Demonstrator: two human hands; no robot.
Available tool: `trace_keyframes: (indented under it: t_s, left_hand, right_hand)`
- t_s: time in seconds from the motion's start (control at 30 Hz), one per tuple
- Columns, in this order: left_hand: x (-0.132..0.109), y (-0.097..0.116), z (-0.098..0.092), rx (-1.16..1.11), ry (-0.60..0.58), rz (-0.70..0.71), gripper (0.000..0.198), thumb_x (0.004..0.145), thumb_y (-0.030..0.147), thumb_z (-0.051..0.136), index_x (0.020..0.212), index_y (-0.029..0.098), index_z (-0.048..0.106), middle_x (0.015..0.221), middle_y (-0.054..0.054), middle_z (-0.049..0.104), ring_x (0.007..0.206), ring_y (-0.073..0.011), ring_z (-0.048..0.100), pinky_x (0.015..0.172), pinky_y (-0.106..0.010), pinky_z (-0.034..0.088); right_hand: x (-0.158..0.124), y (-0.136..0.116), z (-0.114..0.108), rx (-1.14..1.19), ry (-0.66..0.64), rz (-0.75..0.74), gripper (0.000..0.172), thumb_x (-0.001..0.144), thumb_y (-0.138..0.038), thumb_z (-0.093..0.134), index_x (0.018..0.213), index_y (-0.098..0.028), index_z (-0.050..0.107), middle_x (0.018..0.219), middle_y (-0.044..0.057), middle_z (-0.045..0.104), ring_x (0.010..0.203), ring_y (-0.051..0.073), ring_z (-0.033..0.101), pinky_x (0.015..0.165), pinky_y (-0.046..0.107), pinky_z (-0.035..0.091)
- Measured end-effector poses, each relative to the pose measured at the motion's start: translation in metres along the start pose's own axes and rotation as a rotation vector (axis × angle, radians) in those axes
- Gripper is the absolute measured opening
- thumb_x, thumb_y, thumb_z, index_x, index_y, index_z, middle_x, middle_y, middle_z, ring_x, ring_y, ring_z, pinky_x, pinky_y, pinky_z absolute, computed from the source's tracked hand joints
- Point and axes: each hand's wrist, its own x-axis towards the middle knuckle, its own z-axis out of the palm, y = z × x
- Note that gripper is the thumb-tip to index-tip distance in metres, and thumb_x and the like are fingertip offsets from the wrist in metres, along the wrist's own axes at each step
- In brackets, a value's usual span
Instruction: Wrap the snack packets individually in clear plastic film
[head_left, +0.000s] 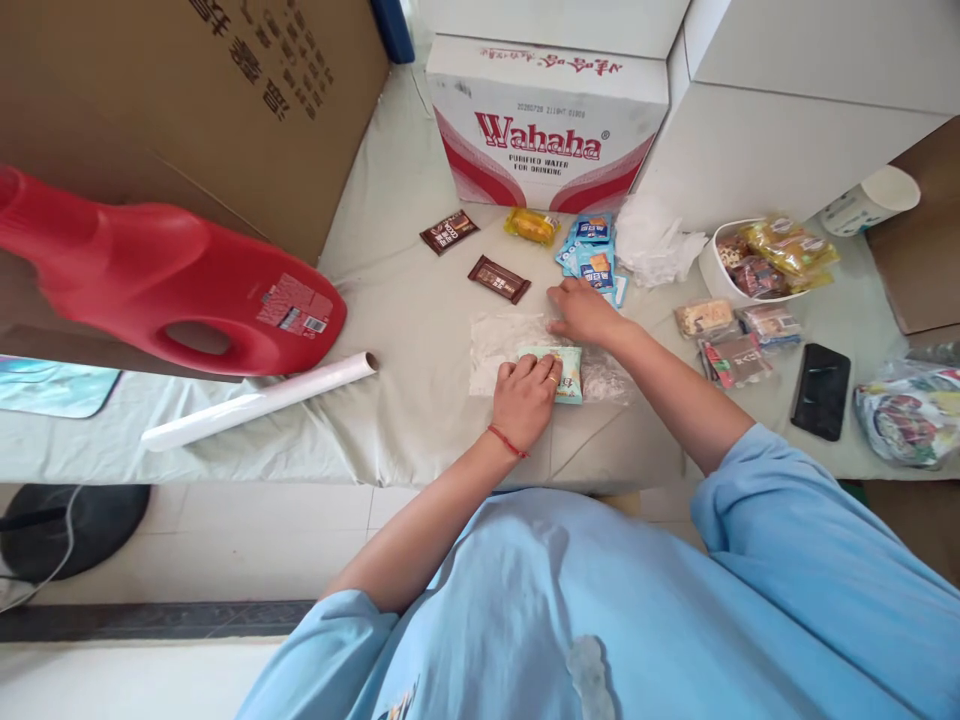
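Observation:
My left hand (pixel 525 395) lies on a pale green snack packet (pixel 566 372), fingers curled over its left end, a red cord at the wrist. The packet rests on a clear plastic bag (pixel 499 345) spread flat on the cloth-covered table (pixel 390 330). My right hand (pixel 581 312) presses on the bag's far edge, fingers together and bent. Just beyond it lie blue snack packets (pixel 594 255), two brown chocolate bars (pixel 499 278) (pixel 448 231) and a yellow packet (pixel 532 225).
A Wahaha water carton (pixel 547 125) stands at the back. A red jug (pixel 172 285) lies on its side at left, a white roll (pixel 259 402) before it. At right are a white bowl of snacks (pixel 712 275), loose packets (pixel 739 345), a black phone (pixel 821 390) and a paper cup (pixel 874 198).

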Motion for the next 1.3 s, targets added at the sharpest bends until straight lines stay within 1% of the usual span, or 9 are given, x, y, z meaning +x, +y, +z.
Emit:
trace_keyframes:
  t_s: [0.07,0.17,0.27,0.43,0.6,0.77,1.03,1.17,1.3]
  left_hand:
    - [-0.001,0.001,0.001,0.002,-0.003,0.004,0.04,0.107,0.023,0.041,0.139,0.028,0.065,0.142,-0.01,0.069,0.119,-0.03,0.058,0.086,-0.048,0.039]
    - [-0.001,0.001,0.001,-0.005,-0.003,0.015,0.039,0.108,0.023,0.041,0.138,0.027,0.065,0.143,-0.009,0.069,0.121,-0.0296,0.058,0.086,-0.048,0.039]
    - [-0.001,0.002,0.002,0.003,-0.001,0.026,0.039,0.108,0.021,0.041,0.138,0.026,0.065,0.143,-0.009,0.068,0.121,-0.0295,0.057,0.088,-0.048,0.039]
    - [-0.004,0.008,0.007,0.025,0.072,-0.055,0.034,0.106,0.025,0.046,0.132,0.029,0.068,0.14,-0.012,0.067,0.117,-0.0307,0.057,0.086,-0.047,0.039]
    - [-0.005,0.011,0.01,-0.007,0.078,-0.123,0.032,0.108,0.027,0.044,0.129,0.028,0.068,0.104,-0.013,0.07,0.101,-0.0284,0.058,0.08,-0.044,0.036]
    - [-0.003,0.009,0.008,0.014,0.045,-0.097,0.032,0.11,0.029,0.041,0.125,0.026,0.069,0.101,-0.01,0.071,0.099,-0.0263,0.06,0.079,-0.043,0.034]
    - [-0.006,0.001,0.011,-0.14,0.177,-0.277,0.029,0.1,0.036,0.059,0.123,0.022,0.071,0.102,-0.011,0.073,0.102,-0.0297,0.062,0.083,-0.042,0.039]
    - [-0.002,-0.006,0.016,-0.237,0.233,-0.38,0.027,0.094,0.036,0.066,0.116,0.025,0.077,0.102,-0.011,0.072,0.103,-0.031,0.061,0.085,-0.043,0.045]
    - [0.003,-0.012,0.019,-0.459,0.221,-0.5,0.029,0.086,0.03,0.07,0.113,0.024,0.08,0.091,-0.005,0.067,0.087,-0.0236,0.064,0.083,-0.038,0.05]
  right_hand:
    - [0.009,-0.004,0.005,-0.016,-0.051,0.035,0.056,0.086,-0.032,0.078,0.136,-0.009,0.066,0.12,0.023,0.071,0.119,0.038,0.06,0.098,0.043,0.046]
    - [0.013,-0.002,0.005,0.05,-0.12,0.03,0.029,0.086,-0.024,0.074,0.114,-0.016,0.076,0.101,0.014,0.076,0.105,0.031,0.065,0.089,0.037,0.046]
    - [0.008,0.002,-0.004,0.1,-0.092,-0.084,0.012,0.088,-0.022,0.069,0.096,-0.019,0.078,0.103,0.012,0.073,0.105,0.029,0.062,0.093,0.036,0.044]
    - [-0.026,-0.004,-0.025,0.086,-0.013,-0.25,0.018,0.097,-0.023,0.059,0.104,-0.015,0.073,0.113,0.015,0.068,0.106,0.027,0.062,0.088,0.034,0.042]
    - [-0.069,-0.028,-0.03,-0.123,-0.014,-0.084,0.026,0.107,-0.027,0.046,0.111,-0.017,0.069,0.105,0.015,0.07,0.084,0.025,0.061,0.064,0.033,0.029]
    - [-0.1,-0.044,-0.009,-0.125,0.052,-0.053,0.028,0.107,-0.024,0.043,0.107,-0.02,0.07,0.11,0.012,0.068,0.077,0.021,0.056,0.059,0.033,0.022]
    - [-0.115,-0.048,0.038,0.222,0.277,-0.048,0.037,0.107,-0.028,0.038,0.12,-0.024,0.072,0.103,0.008,0.064,0.088,0.021,0.058,0.075,0.028,0.045]
    - [-0.115,-0.046,0.05,0.293,0.24,-0.065,0.042,0.105,-0.026,0.039,0.133,-0.029,0.07,0.1,0.006,0.062,0.087,0.021,0.056,0.078,0.029,0.048]
    - [-0.116,-0.04,0.057,0.269,0.178,-0.107,0.043,0.104,-0.023,0.038,0.127,-0.031,0.074,0.095,0.005,0.058,0.084,0.02,0.051,0.078,0.029,0.046]
